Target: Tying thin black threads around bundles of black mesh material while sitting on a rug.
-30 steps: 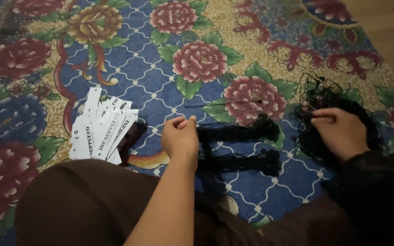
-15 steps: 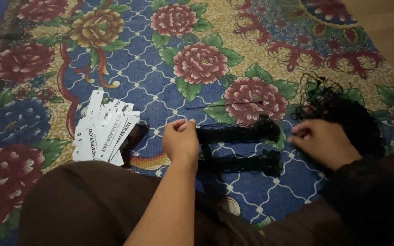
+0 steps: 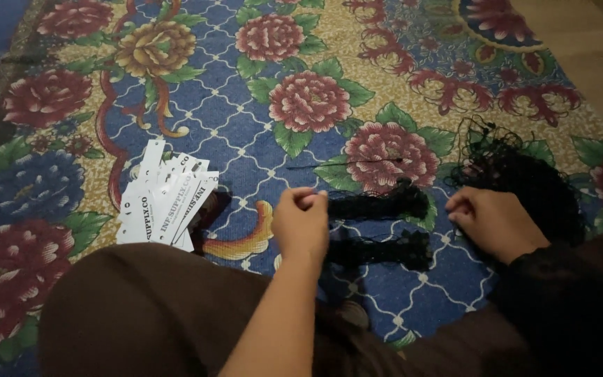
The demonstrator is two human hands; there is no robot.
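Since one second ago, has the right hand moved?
Yes. The right hand has slid left, off the loose black netting pile, toward the two rolled black bundles.

matt black netting, woven carpet — paper tags

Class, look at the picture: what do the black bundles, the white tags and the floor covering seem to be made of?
Black bundles: probably fine mesh or netting, matte, with loose wiry strands at the edges. White tags: likely paper or thin card, flat, stiff and printed. Floor covering: woven carpet, short pile, with a flower pattern.

floral carpet; fan of white paper tags
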